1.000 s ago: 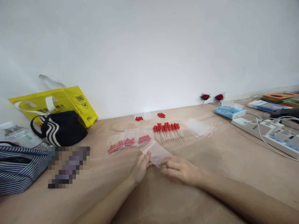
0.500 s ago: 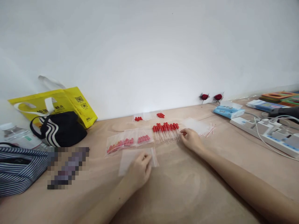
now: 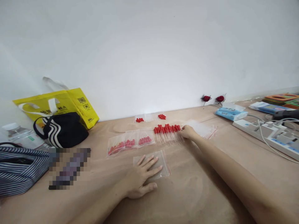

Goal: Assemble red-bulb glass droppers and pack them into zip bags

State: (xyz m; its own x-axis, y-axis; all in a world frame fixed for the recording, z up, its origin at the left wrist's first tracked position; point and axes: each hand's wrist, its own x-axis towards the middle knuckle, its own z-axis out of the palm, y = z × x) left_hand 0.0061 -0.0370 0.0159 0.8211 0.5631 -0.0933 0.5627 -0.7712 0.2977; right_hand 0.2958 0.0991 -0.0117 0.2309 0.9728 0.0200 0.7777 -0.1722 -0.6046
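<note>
Left hand (image 3: 142, 179) lies spread on the clear bag (image 3: 161, 160), before the red-tipped sticks (image 3: 167, 132); right hand (image 3: 188, 132) at their right end, grip unclear.

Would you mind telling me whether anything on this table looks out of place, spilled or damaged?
Nothing looks spilled or damaged. At most, the leftmost filled bag lies askew beside its neighbours, and the loose red-tipped sticks form a slightly ragged row.
</note>
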